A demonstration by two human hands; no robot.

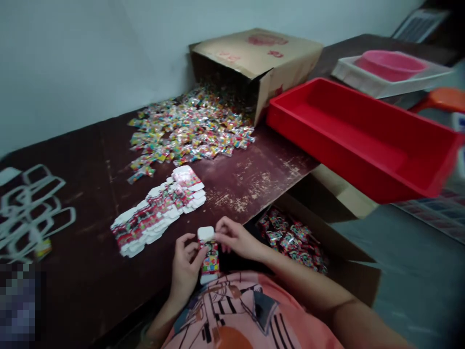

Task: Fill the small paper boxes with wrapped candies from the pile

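Close to my body, a small printed candy box [209, 257] with white end flaps stands lengthwise between my hands. My left hand [187, 264] grips its left side, thumb across the printed front. At its upper right, by the white top flap, my right hand [234, 237] has its fingers curled and pinched; whether they hold the flap or only touch it is hard to see. Left of my hands, a fanned row of flattened printed boxes [156, 213] lies on the dark table. Beyond it spreads a heap of small wrapped candies [192, 128].
A cardboard carton [254, 53] lies open toward the candies. A red tray [348, 150] juts past the table edge. Below it, an open carton holds packed red packets [290, 240]. White loop-shaped pieces [36, 208] lie far left. A pink basin [390, 65] sits at the back right.
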